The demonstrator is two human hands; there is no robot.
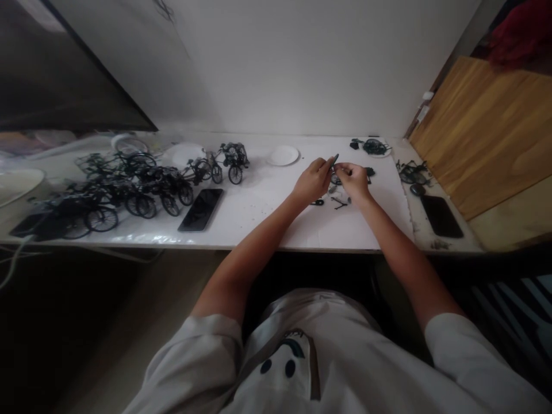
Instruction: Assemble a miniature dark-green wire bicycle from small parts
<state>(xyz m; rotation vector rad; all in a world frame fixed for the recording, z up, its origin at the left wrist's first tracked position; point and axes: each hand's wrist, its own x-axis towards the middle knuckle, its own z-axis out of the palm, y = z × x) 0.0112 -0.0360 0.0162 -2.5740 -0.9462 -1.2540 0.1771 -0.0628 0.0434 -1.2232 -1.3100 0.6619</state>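
My left hand (314,179) is closed around a small dark bicycle part (336,158), whose tip sticks up past the fingers. Pressed up against it, my right hand (356,179) has its fingers pinched together; what lies between them is too small to make out. On the white board (297,227) under my hands lie a thin dark forked part (340,203) and a short black piece (318,202). More dark parts (370,172) show partly behind my right hand.
Many black model bicycles (142,184) crowd the left of the table beside a phone (200,210). A white plate (283,155) sits near the wall. At right are a plate of dark parts (376,147), another parts pile (414,172), a black phone (441,216) and a wooden panel (487,132).
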